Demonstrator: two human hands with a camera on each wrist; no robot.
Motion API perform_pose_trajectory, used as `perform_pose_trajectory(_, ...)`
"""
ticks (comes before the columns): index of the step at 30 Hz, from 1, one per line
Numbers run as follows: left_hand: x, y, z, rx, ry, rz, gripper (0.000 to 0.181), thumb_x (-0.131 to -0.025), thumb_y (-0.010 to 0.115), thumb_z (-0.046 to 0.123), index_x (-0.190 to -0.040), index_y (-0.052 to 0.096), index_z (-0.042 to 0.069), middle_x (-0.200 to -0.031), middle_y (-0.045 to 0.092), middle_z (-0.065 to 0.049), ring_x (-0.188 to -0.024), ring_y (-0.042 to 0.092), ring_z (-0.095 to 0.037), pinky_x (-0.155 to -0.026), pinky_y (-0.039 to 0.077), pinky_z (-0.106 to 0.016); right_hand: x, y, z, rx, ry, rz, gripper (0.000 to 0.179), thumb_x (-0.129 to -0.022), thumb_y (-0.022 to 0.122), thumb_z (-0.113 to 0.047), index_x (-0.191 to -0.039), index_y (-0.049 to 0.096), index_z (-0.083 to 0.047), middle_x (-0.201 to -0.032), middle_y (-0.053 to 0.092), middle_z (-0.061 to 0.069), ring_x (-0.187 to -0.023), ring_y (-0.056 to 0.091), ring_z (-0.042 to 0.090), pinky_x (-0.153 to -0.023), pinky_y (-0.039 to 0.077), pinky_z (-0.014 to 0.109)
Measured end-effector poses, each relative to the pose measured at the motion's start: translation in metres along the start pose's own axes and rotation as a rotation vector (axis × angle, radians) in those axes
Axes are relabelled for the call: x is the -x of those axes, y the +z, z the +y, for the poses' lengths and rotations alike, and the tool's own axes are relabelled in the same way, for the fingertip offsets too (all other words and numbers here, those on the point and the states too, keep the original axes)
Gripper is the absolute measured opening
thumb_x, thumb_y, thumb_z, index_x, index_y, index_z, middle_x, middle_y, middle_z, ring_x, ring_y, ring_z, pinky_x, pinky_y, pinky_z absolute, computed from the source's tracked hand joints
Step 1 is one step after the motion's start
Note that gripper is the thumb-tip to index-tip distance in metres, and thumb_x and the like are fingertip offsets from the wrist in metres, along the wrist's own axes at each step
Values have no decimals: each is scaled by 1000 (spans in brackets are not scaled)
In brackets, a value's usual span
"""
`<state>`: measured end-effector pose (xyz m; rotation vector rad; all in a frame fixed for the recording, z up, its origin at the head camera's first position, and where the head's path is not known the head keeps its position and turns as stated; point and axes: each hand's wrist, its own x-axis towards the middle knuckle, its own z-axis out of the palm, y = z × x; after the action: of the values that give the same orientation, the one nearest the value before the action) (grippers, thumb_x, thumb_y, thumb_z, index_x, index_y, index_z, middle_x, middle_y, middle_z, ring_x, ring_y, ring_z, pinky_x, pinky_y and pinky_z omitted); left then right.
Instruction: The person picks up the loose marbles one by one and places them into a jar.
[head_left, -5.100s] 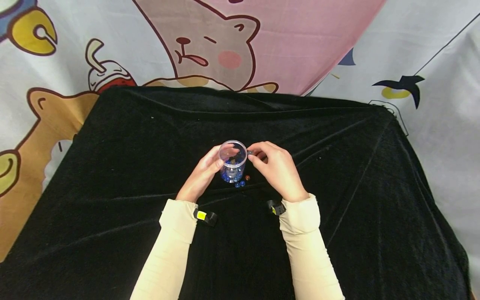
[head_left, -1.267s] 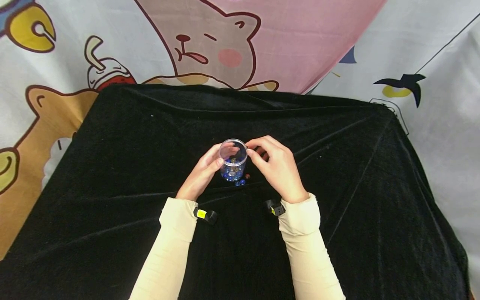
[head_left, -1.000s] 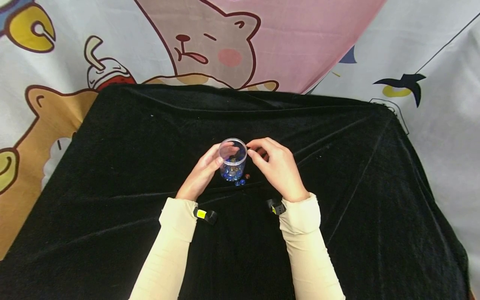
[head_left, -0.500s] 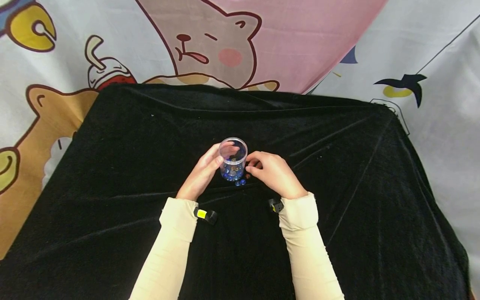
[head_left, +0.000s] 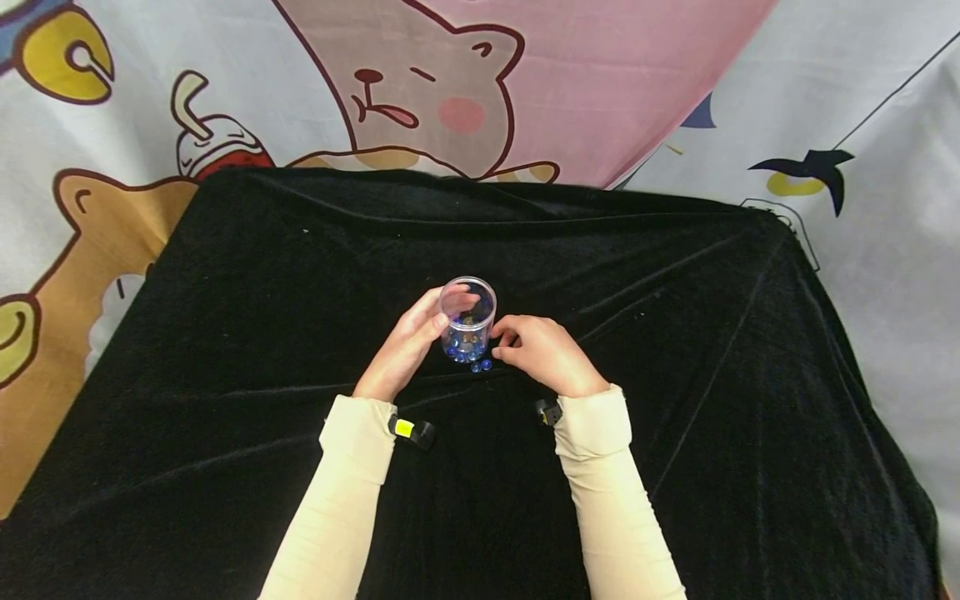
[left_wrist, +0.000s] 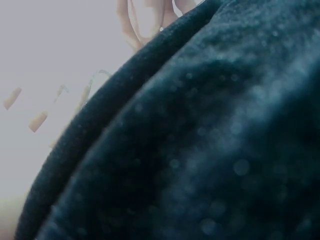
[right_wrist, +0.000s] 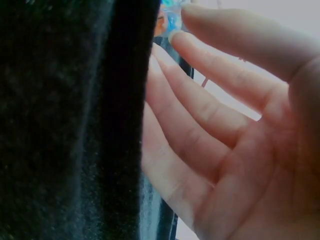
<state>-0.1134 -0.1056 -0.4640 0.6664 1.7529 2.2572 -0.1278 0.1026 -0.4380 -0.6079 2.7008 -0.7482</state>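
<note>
A clear plastic cup (head_left: 467, 321) stands on the black cloth in the head view, with blue and amber marbles in its lower part. My left hand (head_left: 405, 342) holds it from the left, thumb in front and fingers behind. Two blue marbles (head_left: 482, 366) lie on the cloth by its base. Just right of the cup, my right hand (head_left: 543, 354) is low at the cloth, thumb and index tips a little apart. No brown marble shows there. In the right wrist view, those tips are close to a blurred orange and blue patch (right_wrist: 169, 19).
Black velvety cloth (head_left: 337, 500) with soft folds covers the table. A printed cartoon curtain (head_left: 600, 75) hangs behind and at the sides. Dark cloth (left_wrist: 200, 150) fills much of the left wrist view.
My right hand has come down from beside the cup's rim to the cloth by its base. The brown marble on the cloth has gone from sight. The left hand stays on the cup.
</note>
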Motion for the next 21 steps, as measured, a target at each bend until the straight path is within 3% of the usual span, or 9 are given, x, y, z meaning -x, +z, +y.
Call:
perform_pose_trajectory(9,-2,-7,-15,37,-4,11,38,-96,35,15,-133,36,9,-133,41,-15,-127,32,-26,-103,16,-50,0,1,-1,11,7,-9,18,-82,65,-21,-97,65,-13,-76,59,-4,-66,52,12,-63,44,29)
perform_pose_trajectory(21,-2,-7,-15,23,-1,13,38,-95,36,16,-133,36,11,-133,40,-15,-127,32,-26,-103,17,-50,-2,4,-3,43,21,-27,11,-81,65,-21,-92,65,-16,-71,57,-6,-63,51,11,-60,42,28)
